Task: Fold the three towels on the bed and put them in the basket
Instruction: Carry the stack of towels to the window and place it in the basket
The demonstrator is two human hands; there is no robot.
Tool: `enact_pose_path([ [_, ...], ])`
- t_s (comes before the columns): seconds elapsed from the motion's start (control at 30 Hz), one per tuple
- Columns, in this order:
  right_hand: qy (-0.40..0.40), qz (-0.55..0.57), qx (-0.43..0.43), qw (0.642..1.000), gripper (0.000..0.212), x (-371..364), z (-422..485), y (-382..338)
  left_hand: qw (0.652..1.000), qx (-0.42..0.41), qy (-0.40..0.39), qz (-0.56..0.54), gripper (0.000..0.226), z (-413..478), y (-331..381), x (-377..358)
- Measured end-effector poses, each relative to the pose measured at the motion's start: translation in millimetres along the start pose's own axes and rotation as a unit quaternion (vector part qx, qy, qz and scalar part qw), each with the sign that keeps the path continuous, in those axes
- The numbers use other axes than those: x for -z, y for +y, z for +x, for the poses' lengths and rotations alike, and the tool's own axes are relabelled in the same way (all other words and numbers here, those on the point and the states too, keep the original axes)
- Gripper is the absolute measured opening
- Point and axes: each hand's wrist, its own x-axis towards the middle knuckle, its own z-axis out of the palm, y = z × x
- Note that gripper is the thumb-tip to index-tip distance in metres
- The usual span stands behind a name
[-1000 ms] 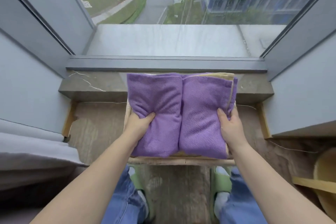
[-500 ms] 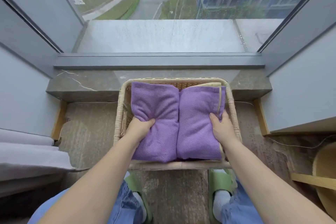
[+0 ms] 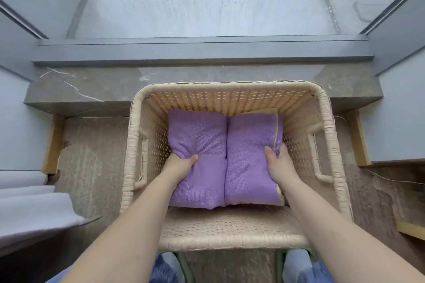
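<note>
The wicker basket (image 3: pixel 326 108) stands on the floor below the window sill (image 3: pixel 92 89). One second ago the folded towels (image 3: pixel 225 158) were held above its rim; now they are low inside it, so the placing step looks almost finished. A purple towel is on top and a yellow edge shows beneath; a third I cannot tell. The left hand (image 3: pixel 181 165) and the right hand (image 3: pixel 279 164) each pinch a side of the bundle, thumb on top.
</note>
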Motion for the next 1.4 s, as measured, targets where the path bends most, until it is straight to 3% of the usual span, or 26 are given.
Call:
enact_pose_path([
  [0.23, -0.038, -0.056, -0.002, 0.998, 0.045, -8.8, 19.3, 21.4, 0.997, 0.038, -0.005, 0.063, 0.058, 25.2, -31.3, -5.0],
  [0.4, -0.01, -0.155, 0.032, 0.987, 0.057, -5.4, 13.7, 18.6, 0.96, 0.052, 0.064, 0.267, 0.065, 23.8, -21.4, 5.7],
  [0.47, 0.035, -0.298, 0.1, 0.949, 0.073, -1.8, 4.3, 5.1, 0.905, 0.006, 0.106, 0.412, 0.071, 9.7, -9.1, 9.2],
  [0.5, 0.047, -0.367, 0.159, 0.915, 0.08, -0.1, -0.3, -3.8, 0.856, -0.046, 0.133, 0.497, 0.078, 1.9, -1.2, 10.4],
  [0.57, -0.007, -0.485, 0.271, 0.831, 0.105, 2.3, -4.7, -19.2, 0.754, -0.194, 0.152, 0.609, 0.102, -8.1, 17.0, 12.2],
  [0.6, -0.06, -0.536, 0.295, 0.789, 0.12, 3.5, -4.1, -25.4, 0.718, -0.241, 0.115, 0.642, 0.117, -8.8, 25.6, 14.2],
  [0.67, -0.152, -0.626, 0.286, 0.709, 0.144, 7.1, 2.3, -33.7, 0.661, -0.236, 0.008, 0.712, 0.142, -3.6, 39.9, 22.4],
  [0.73, -0.19, -0.691, 0.251, 0.651, 0.155, 10.8, 13.6, -36.1, 0.599, -0.188, -0.037, 0.778, 0.155, 7.8, 44.8, 31.8],
  [0.87, -0.214, -0.746, 0.207, 0.596, 0.157, 7.8, 32.6, -26.9, 0.532, -0.104, -0.072, 0.837, 0.16, 23.7, 30.8, 32.4],
  [0.97, -0.216, -0.768, 0.19, 0.572, 0.157, 8.5, 44.6, -12.2, 0.509, -0.08, -0.064, 0.854, 0.139, 32.6, 14.9, 22.5],
  [1.03, -0.216, -0.774, 0.181, 0.566, 0.156, 11.7, 50.4, -2.2, 0.506, -0.079, -0.051, 0.858, 0.112, 39.2, 5.4, 17.4],
  [1.1, -0.213, -0.776, 0.179, 0.567, 0.156, 12.2, 54.2, 7.3, 0.496, -0.08, -0.032, 0.864, 0.101, 46.7, -2.8, 13.3],
  [1.2, -0.203, -0.776, 0.183, 0.569, 0.155, 8.4, 59.0, 18.8, 0.491, -0.082, -0.003, 0.867, 0.109, 56.4, -18.6, 7.7],
  [1.33, -0.196, -0.77, 0.187, 0.578, 0.153, 3.7, 63.4, 25.3, 0.495, -0.072, 0.004, 0.866, 0.138, 65.4, -30.8, 3.7],
  [1.4, -0.195, -0.762, 0.189, 0.587, 0.153, 4.7, 63.4, 24.6, 0.506, -0.082, 0.007, 0.859, 0.132, 67.4, -31.4, 2.4],
])
